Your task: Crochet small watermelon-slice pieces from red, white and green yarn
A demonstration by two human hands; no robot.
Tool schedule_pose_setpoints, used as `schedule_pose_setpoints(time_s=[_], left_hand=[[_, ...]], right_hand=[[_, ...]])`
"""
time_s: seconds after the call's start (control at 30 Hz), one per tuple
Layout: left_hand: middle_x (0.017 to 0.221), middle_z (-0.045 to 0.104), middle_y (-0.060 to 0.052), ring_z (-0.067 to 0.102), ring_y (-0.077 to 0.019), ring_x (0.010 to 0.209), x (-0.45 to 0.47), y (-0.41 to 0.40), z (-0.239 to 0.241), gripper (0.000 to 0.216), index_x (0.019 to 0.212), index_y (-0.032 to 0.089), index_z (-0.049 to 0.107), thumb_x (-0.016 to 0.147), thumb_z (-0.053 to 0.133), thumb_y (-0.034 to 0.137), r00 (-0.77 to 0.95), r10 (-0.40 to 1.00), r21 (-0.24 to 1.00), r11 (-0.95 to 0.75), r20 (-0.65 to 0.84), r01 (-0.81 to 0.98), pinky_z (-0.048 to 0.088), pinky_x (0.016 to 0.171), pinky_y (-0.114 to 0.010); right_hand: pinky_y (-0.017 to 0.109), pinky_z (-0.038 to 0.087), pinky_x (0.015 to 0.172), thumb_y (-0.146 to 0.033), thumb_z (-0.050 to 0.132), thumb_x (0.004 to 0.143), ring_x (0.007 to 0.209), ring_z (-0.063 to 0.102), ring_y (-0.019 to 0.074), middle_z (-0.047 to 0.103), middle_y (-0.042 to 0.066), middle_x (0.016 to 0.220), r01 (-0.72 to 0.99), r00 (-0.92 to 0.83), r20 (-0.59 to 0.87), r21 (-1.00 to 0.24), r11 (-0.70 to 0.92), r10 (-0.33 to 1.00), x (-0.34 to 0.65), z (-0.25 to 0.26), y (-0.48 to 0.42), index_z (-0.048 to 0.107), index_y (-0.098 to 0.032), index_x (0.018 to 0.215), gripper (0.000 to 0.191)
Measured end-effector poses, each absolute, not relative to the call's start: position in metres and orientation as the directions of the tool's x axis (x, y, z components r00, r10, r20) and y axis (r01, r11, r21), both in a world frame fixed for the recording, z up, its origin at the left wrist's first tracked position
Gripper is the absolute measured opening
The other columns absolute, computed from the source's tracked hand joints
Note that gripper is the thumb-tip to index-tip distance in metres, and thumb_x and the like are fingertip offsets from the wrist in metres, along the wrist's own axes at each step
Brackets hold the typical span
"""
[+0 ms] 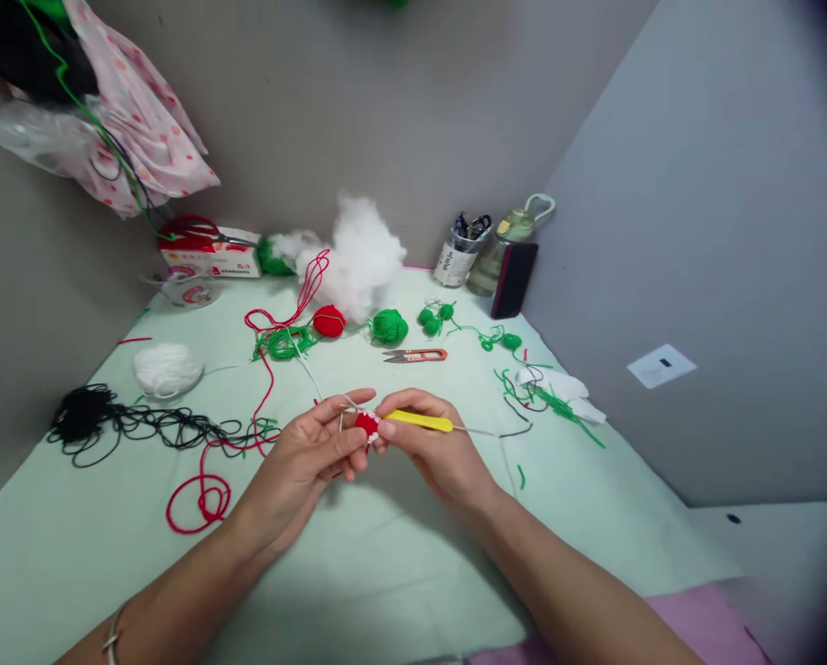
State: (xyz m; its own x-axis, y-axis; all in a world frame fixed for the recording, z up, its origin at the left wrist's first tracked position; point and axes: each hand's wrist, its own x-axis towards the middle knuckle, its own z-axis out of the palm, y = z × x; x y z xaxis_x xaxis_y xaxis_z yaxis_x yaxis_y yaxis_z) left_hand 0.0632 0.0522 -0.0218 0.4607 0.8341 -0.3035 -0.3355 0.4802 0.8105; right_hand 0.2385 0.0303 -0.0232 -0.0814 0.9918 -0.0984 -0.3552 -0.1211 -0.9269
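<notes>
Crochet piece [366, 425], red with white edging, sat mid-scene, nearer than orange snips [423, 355], likely light, soft and best pinched at its rim, with left hand [312, 448] fingers clamped on it, right hand [441, 448] fingers clamped on yellow hook [419, 421], forearms [205, 563] slanting inward from near left and near right.

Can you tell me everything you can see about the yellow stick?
The yellow stick is bright, slim and smooth, a bit like plastic, with a blunt right end. It's held in the person's right grip, tilted slightly down to the right, above the pale green tabletop. Fingers cover its left end, beside a small red-and-white piece. A thin pale line runs on from its right end, but I can't tell whether that's part of it.
</notes>
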Motion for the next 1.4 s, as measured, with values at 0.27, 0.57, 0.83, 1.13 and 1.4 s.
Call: schedule_pose_setpoints(time_s=[0.27,0.57,0.83,1.13,1.4], left_hand=[[0.065,0.068,0.002,0.059,-0.0067,0.057,0.06,0.057,-0.028,0.035,0.105,0.02,0.081,0.074,0.094,0.031,0.435,0.824,0.759,0.532,-0.362,-0.376,0.046,0.054,-0.013],[0.073,0.064,0.003,0.053,-0.0046,0.058,0.051,0.062,-0.031,0.03,0.081,0.017,0.078,0.069,0.097,0.037,0.388,0.835,0.707,0.542,-0.39,-0.454,0.047,0.053,-0.012],[0.098,0.074,-0.006,0.065,-0.0111,0.078,0.041,0.07,-0.029,0.019,0.076,0.016,0.079,0.075,0.094,0.028,0.451,0.832,0.631,0.544,-0.323,-0.553,0.06,0.072,-0.019],[0.092,0.074,-0.005,0.067,-0.0089,0.072,0.044,0.079,-0.042,0.01,0.081,0.013,0.08,0.087,0.076,0.006,0.285,0.821,0.566,0.553,-0.495,-0.611,0.061,0.067,-0.016],[0.091,0.074,-0.002,0.063,-0.0073,0.066,0.045,0.079,-0.047,0.015,0.083,0.014,0.078,0.078,0.09,0.02,0.191,0.864,0.705,0.492,-0.465,-0.51,0.058,0.062,-0.017]], right_hand=[[0.025,0.053,0.066,-0.03,0.086,0.079,0.069,0.065,0.0123,0.072,-0.001,0.078,-0.124,-0.029,0.04,-0.992,0.036,0.999,0.237,-0.029,0.031,0.077,-0.022,0.085,0.013],[0.032,0.059,0.086,-0.014,0.052,0.102,0.097,0.071,0.0177,0.076,0.008,0.114,0.453,-0.424,0.495,-0.609,0.651,0.758,0.248,-0.021,0.04,0.058,-0.026,0.138,0.039],[0.042,0.048,0.089,0.002,0.04,0.093,0.107,0.058,0.031,0.069,0.02,0.116,0.971,-0.238,0.192,0.056,0.232,0.952,0.302,-0.052,0.109,0.061,-0.011,0.13,0.044],[0.037,0.046,0.082,-0.011,0.043,0.103,0.1,0.057,0.0282,0.066,0.016,0.108,0.966,-0.256,0.175,0.013,0.258,0.951,0.315,-0.073,0.12,0.067,-0.014,0.113,0.027],[0.029,0.05,0.073,-0.027,0.038,0.108,0.077,0.063,0.0169,0.07,0.005,0.093,0.754,-0.186,0.313,-0.562,0.339,0.931,0.293,-0.053,0.095,0.066,-0.02,0.117,0.03]])
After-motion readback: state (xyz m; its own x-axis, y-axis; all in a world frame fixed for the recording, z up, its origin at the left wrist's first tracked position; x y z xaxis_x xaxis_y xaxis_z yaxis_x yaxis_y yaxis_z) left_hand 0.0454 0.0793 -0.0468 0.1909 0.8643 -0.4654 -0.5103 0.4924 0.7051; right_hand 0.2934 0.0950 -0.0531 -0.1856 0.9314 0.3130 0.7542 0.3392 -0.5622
